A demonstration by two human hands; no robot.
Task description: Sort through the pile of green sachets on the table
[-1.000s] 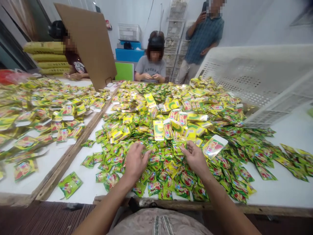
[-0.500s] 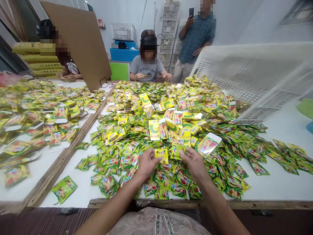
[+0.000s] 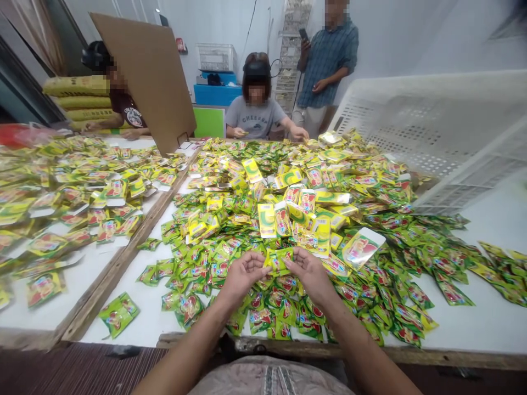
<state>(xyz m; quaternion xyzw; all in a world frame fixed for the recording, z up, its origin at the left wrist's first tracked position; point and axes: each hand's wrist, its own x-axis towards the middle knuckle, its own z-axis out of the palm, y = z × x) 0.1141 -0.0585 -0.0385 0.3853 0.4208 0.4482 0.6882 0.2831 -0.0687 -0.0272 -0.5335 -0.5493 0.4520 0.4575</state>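
Both my hands had come together: left hand (image 3: 242, 272) and right hand (image 3: 312, 272) pinched one packet (image 3: 279, 259) between them, picked off the pile (image 3: 288, 208) a moment before.

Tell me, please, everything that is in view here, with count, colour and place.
loose sachets: countless, green-yellow, heaped on near table
near table: one, white, in front
carded packs: many, green-yellow, on left table
left table: one, white, wood-edged
crate: one, white, tipped on its side, right
cardboard sheet: one, brown, leaning, back left
sacks: several, yellow, stacked back left
people: three, two seated opposite, one standing
held sachet: at least one, green-yellow, between both hands
left hand: pinching it
right hand: pinching it
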